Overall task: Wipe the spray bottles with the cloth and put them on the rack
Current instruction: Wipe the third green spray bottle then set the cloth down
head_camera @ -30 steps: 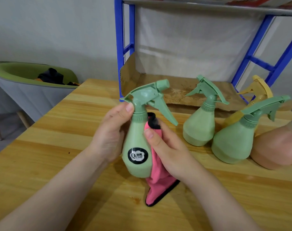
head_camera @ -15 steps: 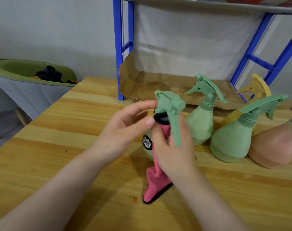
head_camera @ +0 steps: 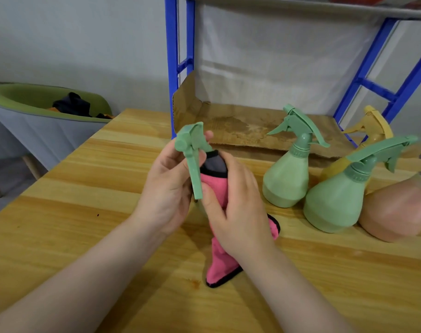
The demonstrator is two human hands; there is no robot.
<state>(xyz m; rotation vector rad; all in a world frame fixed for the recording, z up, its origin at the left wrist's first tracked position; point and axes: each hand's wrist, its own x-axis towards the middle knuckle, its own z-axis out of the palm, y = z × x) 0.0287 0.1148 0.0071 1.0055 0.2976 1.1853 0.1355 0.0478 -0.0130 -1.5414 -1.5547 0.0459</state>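
The green spray bottle has been turned since a second ago, so that its label is hidden and its nozzle now points toward the camera. It is held above the wooden table, its neck gripped by the left hand, while the pink cloth is clasped round its body by the right hand. Wiping is judged to be under way; the blue rack behind holds none of the bottles yet.

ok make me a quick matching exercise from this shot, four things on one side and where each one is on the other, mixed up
Things:
1. pink cloth
2. cardboard sheet
3. yellow spray bottle
4. peach bottle

Places:
A. lining the rack's bottom shelf
B. far right, at the frame's edge
C. pressed to the held green bottle by the right hand
D. behind the green bottle that stands furthest right

Pairs: 1-C, 2-A, 3-D, 4-B
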